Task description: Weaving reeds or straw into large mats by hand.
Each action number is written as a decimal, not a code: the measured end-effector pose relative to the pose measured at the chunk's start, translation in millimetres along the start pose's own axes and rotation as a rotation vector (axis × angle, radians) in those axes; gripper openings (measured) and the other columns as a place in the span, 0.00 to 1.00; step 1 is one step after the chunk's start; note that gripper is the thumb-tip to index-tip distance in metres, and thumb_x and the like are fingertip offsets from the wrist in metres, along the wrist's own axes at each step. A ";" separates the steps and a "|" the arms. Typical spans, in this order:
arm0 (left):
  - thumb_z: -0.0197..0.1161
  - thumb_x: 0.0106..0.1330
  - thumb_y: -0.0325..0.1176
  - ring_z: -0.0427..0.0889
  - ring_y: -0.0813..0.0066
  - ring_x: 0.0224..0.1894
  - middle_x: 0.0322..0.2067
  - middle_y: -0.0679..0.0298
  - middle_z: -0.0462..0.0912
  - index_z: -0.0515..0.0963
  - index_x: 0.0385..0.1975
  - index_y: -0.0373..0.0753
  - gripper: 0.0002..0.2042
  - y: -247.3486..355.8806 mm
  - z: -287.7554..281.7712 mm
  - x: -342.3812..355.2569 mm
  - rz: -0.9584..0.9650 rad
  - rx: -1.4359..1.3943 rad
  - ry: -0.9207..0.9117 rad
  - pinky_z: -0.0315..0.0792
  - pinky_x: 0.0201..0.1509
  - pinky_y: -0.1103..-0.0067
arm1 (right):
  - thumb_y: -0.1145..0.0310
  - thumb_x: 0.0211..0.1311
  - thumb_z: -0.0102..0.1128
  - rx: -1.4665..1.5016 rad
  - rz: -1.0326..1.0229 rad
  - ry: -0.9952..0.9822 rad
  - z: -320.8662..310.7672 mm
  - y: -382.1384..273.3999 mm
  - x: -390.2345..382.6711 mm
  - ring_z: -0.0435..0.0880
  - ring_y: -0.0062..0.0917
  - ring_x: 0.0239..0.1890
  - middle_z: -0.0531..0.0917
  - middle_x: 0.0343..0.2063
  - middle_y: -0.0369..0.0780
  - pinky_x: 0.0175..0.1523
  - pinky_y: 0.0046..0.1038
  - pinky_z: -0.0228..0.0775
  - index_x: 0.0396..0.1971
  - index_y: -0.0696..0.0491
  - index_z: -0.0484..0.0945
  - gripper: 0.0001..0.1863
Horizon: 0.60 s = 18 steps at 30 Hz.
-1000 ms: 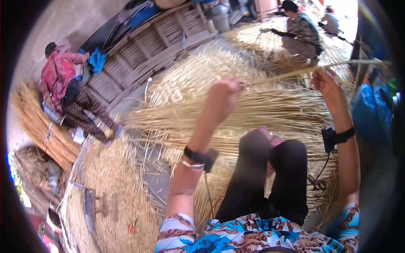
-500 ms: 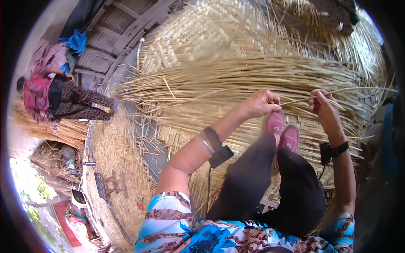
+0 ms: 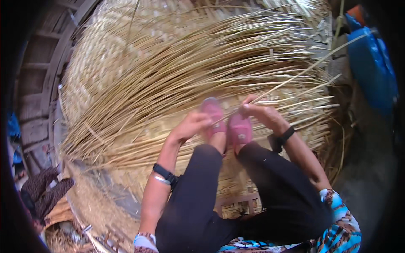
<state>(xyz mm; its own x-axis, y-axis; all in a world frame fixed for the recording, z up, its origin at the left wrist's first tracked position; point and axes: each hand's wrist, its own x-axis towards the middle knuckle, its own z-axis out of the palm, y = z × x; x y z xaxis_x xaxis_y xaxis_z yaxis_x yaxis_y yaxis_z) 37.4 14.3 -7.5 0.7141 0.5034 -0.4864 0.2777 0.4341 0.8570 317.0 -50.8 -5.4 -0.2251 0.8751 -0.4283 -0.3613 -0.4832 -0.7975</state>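
My left hand point(image 3: 193, 125) is closed in a pinch at the near end of a long, thin yellow stalk, blurred by motion. A little to its right and higher, my right hand point(image 3: 262, 114) grips the same stalk point(image 3: 312, 67), which slants up to the far right past my fingers. Both hands hover above my pink shoes point(image 3: 241, 130). Just beyond them lies a broad, loose layer of similar stalks point(image 3: 190, 63), spread on a woven mat point(image 3: 95, 59).
Blue plastic sheeting point(image 3: 371, 67) stands at the right. A wooden slatted frame point(image 3: 42, 84) edges the left side. At the lower left is another person's patterned trouser leg point(image 3: 44, 185), beside loose straw point(image 3: 90, 202).
The view has swung, so the mat and stalks appear tilted and the other person is mostly cut off. My hands have come closer together; the stalk now slants upward instead of lying nearly level.
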 end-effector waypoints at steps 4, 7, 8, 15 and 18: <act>0.61 0.64 0.31 0.70 0.87 0.26 0.23 0.73 0.76 0.78 0.30 0.38 0.04 -20.3 -1.4 2.3 -0.046 -0.093 -0.031 0.65 0.32 0.86 | 0.62 0.60 0.62 -0.158 -0.043 -0.015 10.9 -12.3 -4.6 0.81 0.20 0.34 0.83 0.30 0.38 0.43 0.22 0.74 0.37 0.58 0.79 0.14; 0.61 0.62 0.27 0.71 0.87 0.29 0.25 0.72 0.77 0.78 0.28 0.36 0.03 -30.5 -1.2 3.4 0.146 0.142 0.200 0.67 0.36 0.84 | 0.62 0.60 0.62 -0.174 -0.021 0.118 16.5 -2.9 1.2 0.81 0.18 0.31 0.82 0.28 0.37 0.40 0.21 0.74 0.37 0.59 0.79 0.14; 0.61 0.61 0.26 0.72 0.83 0.28 0.24 0.70 0.76 0.77 0.27 0.34 0.03 -21.6 4.6 7.7 0.180 0.316 0.282 0.67 0.33 0.82 | 0.62 0.60 0.62 -0.157 -0.001 0.225 12.9 2.7 0.9 0.80 0.17 0.30 0.82 0.27 0.36 0.38 0.21 0.73 0.37 0.59 0.80 0.14; 0.61 0.58 0.22 0.78 0.70 0.25 0.24 0.60 0.76 0.76 0.30 0.34 0.02 2.7 34.2 9.5 0.544 0.907 0.580 0.68 0.28 0.75 | 0.58 0.62 0.62 0.125 0.076 0.240 -5.5 26.0 16.1 0.79 0.19 0.28 0.82 0.30 0.37 0.39 0.21 0.72 0.38 0.57 0.79 0.16; 0.60 0.61 0.23 0.78 0.76 0.23 0.22 0.61 0.77 0.75 0.29 0.34 0.01 8.7 41.6 7.8 0.417 0.776 0.534 0.69 0.27 0.79 | 0.55 0.60 0.64 0.168 0.082 0.216 -11.7 26.3 15.3 0.79 0.20 0.31 0.82 0.33 0.39 0.42 0.23 0.72 0.39 0.59 0.79 0.21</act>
<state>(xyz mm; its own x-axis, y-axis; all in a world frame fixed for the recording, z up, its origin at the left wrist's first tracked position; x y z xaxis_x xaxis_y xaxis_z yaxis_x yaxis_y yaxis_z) 72.1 -9.0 3.3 0.5227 0.8522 0.0250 0.5469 -0.3577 0.7570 314.7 -49.8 -38.0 -0.0686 0.8091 -0.5836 -0.4992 -0.5343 -0.6821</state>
